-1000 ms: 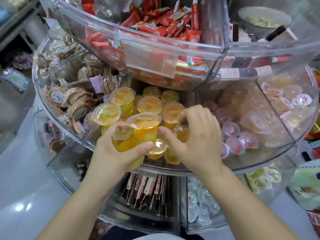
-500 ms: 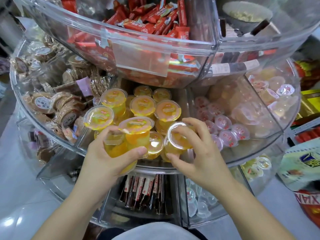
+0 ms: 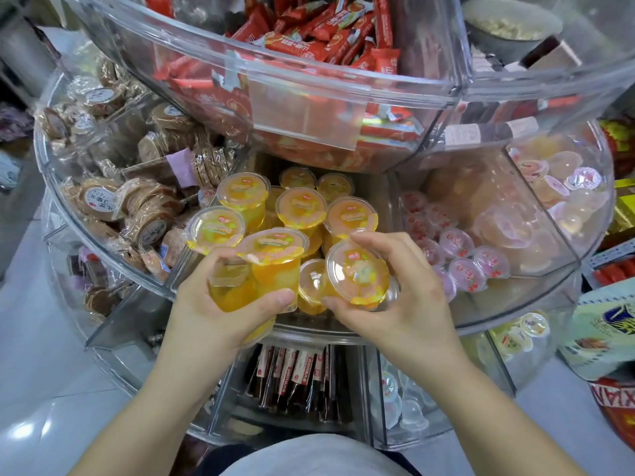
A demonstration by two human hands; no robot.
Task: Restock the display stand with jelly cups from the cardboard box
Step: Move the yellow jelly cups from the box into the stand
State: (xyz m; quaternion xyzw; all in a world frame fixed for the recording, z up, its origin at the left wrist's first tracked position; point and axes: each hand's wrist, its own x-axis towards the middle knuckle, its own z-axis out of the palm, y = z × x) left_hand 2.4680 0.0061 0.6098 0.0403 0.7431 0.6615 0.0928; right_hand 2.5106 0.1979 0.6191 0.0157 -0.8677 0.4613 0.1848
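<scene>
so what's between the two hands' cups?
Head view: a small tilted orange jelly cup sits between the left hand's cups and the right hand's cup.

Bare forearms, no sleeves; pale grey-white garment (image 3: 309, 456) at bottom edge.

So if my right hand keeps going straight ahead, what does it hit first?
Probably the upright orange jelly cup just beyond the tilted cup your right hand holds, though depth is unclear.

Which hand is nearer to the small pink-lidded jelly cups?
Right. The right hand, holding an orange jelly cup, is just beside the pink-lidded cups; the left hand is farther away, across the orange cups.
</scene>
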